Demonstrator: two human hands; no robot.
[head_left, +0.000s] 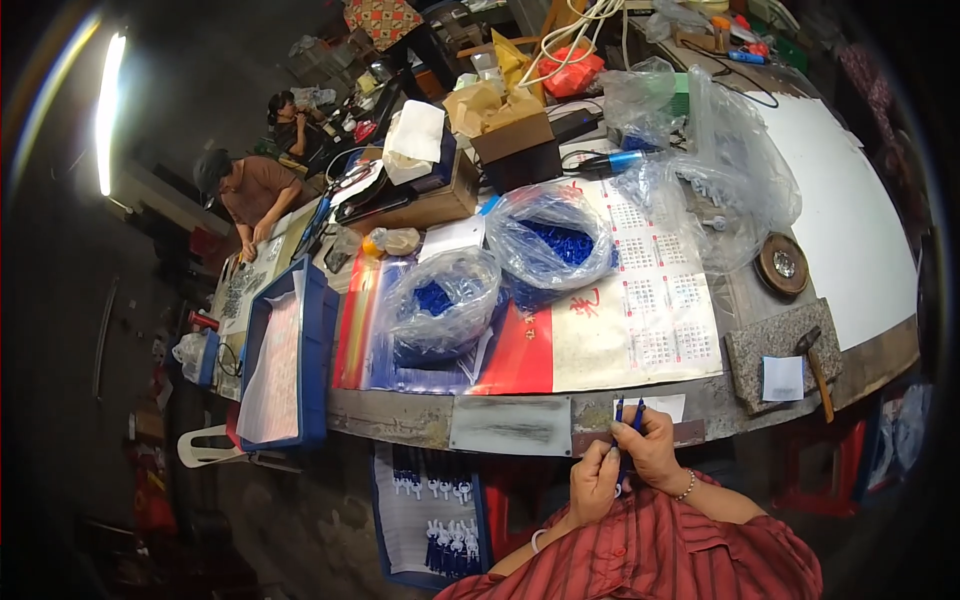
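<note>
the right hand (652,450) grasps slim dark-blue pieces (639,414), two narrow tips poking up past its fingers; the left hand (597,485) is pinched closed on them from just beside it — both at the near edge of the workbench (390,415), in front of a white paper slip (665,407). farther back, two clear plastic bags (455,330) of blue parts sit on a printed calendar sheet (590,365). a hammer (818,375) lies on a stone slab (745,350) to the right — and below the bench, a blue tray (380,510) holds rows of blue-and-white pieces (450,545).
</note>
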